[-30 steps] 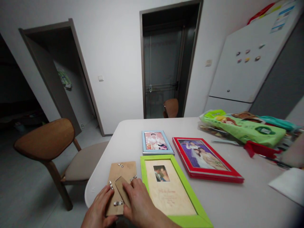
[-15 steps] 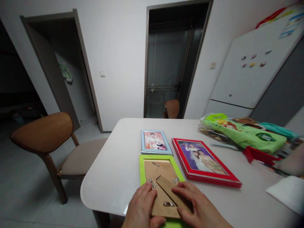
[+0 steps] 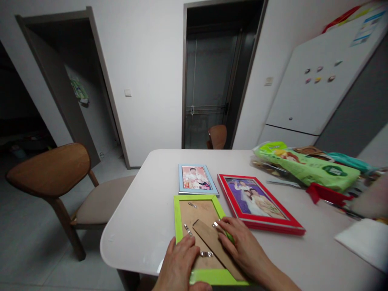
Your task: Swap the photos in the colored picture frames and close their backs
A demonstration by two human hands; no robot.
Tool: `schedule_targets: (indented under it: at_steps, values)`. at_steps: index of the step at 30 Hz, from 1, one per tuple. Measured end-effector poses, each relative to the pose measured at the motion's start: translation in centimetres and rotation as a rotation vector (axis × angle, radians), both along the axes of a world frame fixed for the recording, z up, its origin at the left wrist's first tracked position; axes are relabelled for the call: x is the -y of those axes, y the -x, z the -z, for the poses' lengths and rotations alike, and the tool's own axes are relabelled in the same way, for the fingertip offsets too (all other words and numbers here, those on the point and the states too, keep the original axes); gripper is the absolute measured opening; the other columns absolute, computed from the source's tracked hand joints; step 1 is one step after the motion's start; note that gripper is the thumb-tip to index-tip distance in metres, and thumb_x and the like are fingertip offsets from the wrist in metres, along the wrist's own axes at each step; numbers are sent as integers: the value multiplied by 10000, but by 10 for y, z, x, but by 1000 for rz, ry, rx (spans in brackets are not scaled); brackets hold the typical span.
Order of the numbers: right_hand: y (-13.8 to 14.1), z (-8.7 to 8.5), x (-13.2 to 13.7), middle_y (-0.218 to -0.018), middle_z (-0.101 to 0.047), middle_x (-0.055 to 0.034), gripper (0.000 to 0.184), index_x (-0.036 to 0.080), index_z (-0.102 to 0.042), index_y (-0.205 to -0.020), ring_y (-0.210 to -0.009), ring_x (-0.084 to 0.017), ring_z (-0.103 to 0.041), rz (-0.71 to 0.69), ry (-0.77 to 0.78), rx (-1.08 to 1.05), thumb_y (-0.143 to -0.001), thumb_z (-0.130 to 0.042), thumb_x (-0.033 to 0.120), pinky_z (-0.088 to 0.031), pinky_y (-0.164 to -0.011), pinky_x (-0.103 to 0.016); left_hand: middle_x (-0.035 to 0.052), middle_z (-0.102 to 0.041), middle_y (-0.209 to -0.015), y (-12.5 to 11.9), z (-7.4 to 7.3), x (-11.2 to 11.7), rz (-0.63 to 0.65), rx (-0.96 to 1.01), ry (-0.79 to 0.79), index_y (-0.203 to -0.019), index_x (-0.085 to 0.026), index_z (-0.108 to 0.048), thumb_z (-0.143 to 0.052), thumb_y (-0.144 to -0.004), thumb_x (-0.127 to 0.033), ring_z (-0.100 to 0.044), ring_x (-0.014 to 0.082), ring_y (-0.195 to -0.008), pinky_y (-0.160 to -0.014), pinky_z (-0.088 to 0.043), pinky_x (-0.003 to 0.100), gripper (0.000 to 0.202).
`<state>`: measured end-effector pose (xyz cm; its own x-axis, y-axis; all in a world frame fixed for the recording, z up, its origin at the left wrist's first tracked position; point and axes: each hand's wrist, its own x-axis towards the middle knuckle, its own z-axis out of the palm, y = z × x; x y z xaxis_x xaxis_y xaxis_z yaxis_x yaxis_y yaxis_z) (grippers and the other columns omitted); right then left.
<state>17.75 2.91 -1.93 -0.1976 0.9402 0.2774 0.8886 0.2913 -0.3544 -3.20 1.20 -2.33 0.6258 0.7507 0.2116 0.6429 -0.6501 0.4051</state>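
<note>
A green picture frame (image 3: 209, 277) lies face down on the table, its brown backing board (image 3: 201, 214) showing. A slanting stand leg (image 3: 212, 246) is attached to the board, and small metal clips (image 3: 206, 254) sit near the edges. My left hand (image 3: 178, 258) holds the near left corner, fingers flat on the board and thumb by the near rim. My right hand (image 3: 242, 244) lies over the right rim, fingers apart and slightly bent, fingertips touching the right-hand clip (image 3: 216, 224). Its thumb is hidden.
A blue-framed photo (image 3: 197, 178) lies beyond the green frame. Stacked red frames (image 3: 260, 202) lie to the right. Further right are a green wipes pack (image 3: 321, 167), a red object (image 3: 329, 196) and white paper (image 3: 363, 242). A wooden chair (image 3: 51, 169) stands left of the table.
My right hand has moved from the stand leg to the right-hand clip. The near green rim is more exposed, and the left hand has shifted slightly left. The camera view has shifted slightly.
</note>
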Motion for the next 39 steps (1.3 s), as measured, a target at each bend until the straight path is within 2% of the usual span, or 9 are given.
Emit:
schedule_targets:
  at_steps: [3, 7, 10, 14, 17, 21, 27, 32, 39]
  values:
    - [-2, -2, -12, -921, -532, -100, 282, 166, -600, -937, -878, -205, -474, 68, 1, 77, -760, -382, 198, -375, -776, -337, 177, -458, -1201, -1, 3, 2, -8, -12, 30, -1039, -152, -493, -667, -557, -476, -399, 320, -1113, -879, -307, 564, 606]
    - [-4, -3, -16, -889, -509, -100, 268, 149, -619, -839, -871, -202, -463, 43, 33, 114, -737, -371, 140, -374, -768, -324, 157, -452, -1213, -4, -1, 3, -85, -26, 106, -985, -152, -514, -726, -506, -398, -391, 299, -1125, -920, -278, 536, 578]
    - [-7, -2, -13, -861, -509, -95, 266, 143, -619, -798, -835, -185, -473, 22, 64, 100, -740, -360, 137, -384, -762, -306, 164, -442, -1220, -5, -4, 3, -102, -53, 157, -1023, -135, -493, -748, -480, -346, -380, 292, -1135, -939, -263, 521, 635]
    - [-6, -2, -5, -973, -510, -113, 292, 146, -593, -937, -907, -202, -460, 24, 7, 73, -760, -364, 186, -375, -805, -333, 173, -435, -1223, -4, -1, 4, -91, -19, 154, -1138, -140, -402, -730, -511, -325, -380, 297, -1134, -933, -255, 544, 732]
    - [6, -7, 9, -1023, -514, -105, 308, 192, -563, -1014, -950, -225, -435, -68, -42, 72, -759, -392, 209, -350, -823, -383, 163, -450, -1213, -3, 2, 5, -97, 24, 138, -1155, -150, -383, -728, -512, -331, -387, 296, -1129, -933, -262, 541, 751]
    - [28, -16, 29, -936, -542, -67, 254, 251, -596, -903, -885, -200, -454, -258, 54, 18, -772, -386, 194, -367, -763, -357, 174, -461, -1195, -2, 2, 5, -106, 18, 137, -1144, -122, -392, -730, -513, -327, -401, 296, -1117, -941, -272, 518, 745]
    - [30, -13, 35, -1000, -517, -63, 275, 261, -574, -946, -924, -199, -436, -311, 51, 8, -748, -412, 161, -354, -787, -357, 158, -475, -1178, 0, 5, 2, -116, 56, 119, -1136, -135, -388, -756, -473, -299, -417, 290, -1100, -942, -283, 502, 775]
    - [32, -20, 35, -960, -525, -39, 227, 262, -586, -860, -897, -186, -435, -321, 88, 23, -736, -424, 162, -354, -770, -342, 175, -464, -1180, 0, 4, 0, -108, 53, 137, -1122, -118, -392, -757, -479, -278, -410, 301, -1101, -938, -281, 502, 757]
    - [29, -26, 36, -969, -527, -36, 247, 278, -598, -873, -903, -181, -435, -389, 124, 8, -749, -414, 169, -346, -772, -331, 115, -513, -1106, 1, 9, 0, -113, 151, 130, -1117, -173, -388, -764, -435, -287, -480, 286, -1005, -887, -334, 488, 787]
